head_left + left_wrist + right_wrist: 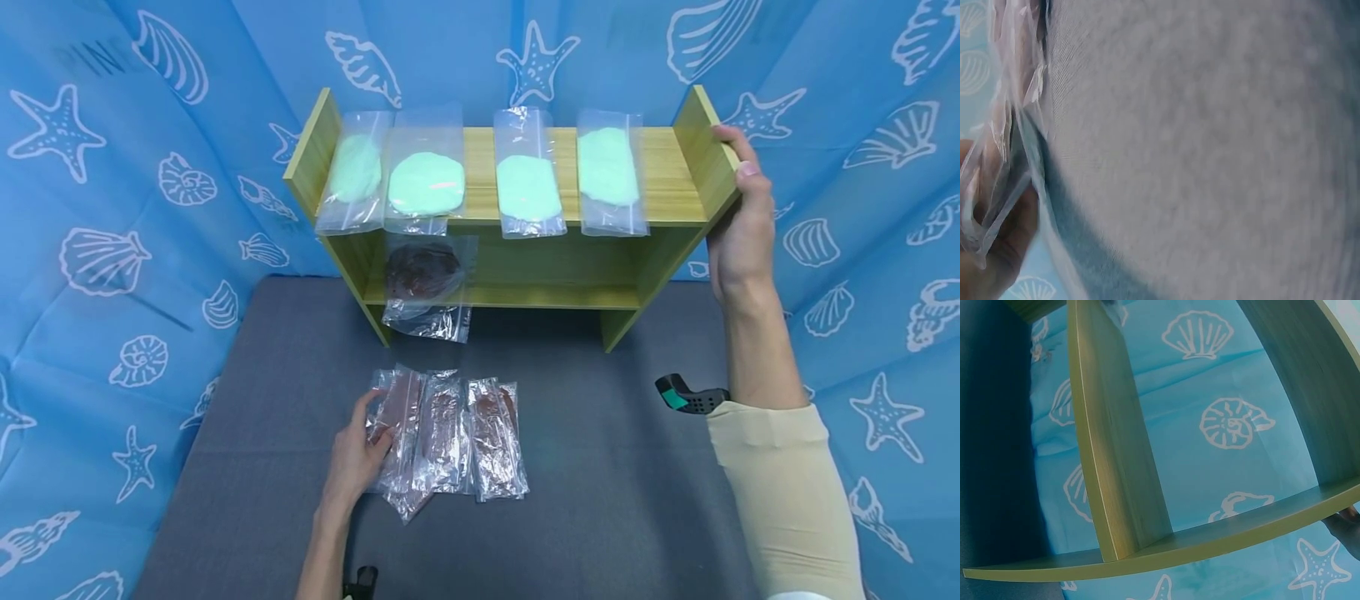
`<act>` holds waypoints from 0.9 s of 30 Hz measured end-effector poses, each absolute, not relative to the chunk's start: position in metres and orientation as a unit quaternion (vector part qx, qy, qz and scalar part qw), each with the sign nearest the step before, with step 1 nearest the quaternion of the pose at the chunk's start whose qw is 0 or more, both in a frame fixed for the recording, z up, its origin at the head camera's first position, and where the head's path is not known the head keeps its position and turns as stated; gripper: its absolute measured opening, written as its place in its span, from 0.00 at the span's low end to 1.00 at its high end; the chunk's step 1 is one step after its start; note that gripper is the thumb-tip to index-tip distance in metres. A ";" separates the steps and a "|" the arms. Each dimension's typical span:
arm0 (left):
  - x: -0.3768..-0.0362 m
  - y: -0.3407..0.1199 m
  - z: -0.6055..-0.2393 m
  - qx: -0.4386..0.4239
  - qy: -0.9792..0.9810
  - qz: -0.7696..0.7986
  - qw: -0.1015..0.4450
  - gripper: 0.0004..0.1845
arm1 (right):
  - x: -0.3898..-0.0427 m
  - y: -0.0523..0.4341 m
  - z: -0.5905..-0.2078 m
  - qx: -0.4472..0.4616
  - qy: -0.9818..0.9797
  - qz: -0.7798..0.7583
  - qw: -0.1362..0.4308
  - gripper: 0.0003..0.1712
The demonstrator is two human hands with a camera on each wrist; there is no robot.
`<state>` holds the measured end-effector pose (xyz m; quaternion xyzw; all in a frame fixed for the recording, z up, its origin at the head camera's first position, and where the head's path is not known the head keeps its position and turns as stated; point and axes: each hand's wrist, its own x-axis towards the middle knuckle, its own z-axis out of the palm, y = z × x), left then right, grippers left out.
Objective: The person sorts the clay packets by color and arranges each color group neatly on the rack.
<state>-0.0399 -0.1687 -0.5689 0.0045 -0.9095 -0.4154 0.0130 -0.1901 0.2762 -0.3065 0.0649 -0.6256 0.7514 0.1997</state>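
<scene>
Shelf (555, 295) gripped at two o'clock
We judged the right hand (747, 223) steadied it; at seven, the left hand (357, 454) pinched a bag (401, 412).

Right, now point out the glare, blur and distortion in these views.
Head: white glare streaks the reddish-brown zip bags, with soft shadow on the gray tablecloth; left wrist: a gray fabric-like surface fills most of the frame, largely blurred; right wrist: the wooden shelf unit's long lower edge bows into a curve, and the left side is dark.
</scene>
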 end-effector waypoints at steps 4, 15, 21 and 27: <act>-0.041 -0.174 -0.567 -0.017 -0.894 -0.447 0.031 0.37 | -0.191 0.276 -0.306 0.056 -0.630 0.749 0.198 0.29; -0.039 -0.163 -0.549 -0.024 -0.832 -0.554 0.023 0.36 | -0.191 0.275 -0.306 0.048 -0.629 0.750 0.199 0.28; -0.035 -0.145 -0.518 -0.047 -0.769 -0.636 -0.029 0.39 | -0.191 0.274 -0.307 0.046 -0.628 0.751 0.198 0.28; -0.033 -0.128 -0.498 -0.094 -0.763 -0.639 -0.011 0.20 | -0.191 0.274 -0.306 0.049 -0.625 0.753 0.198 0.28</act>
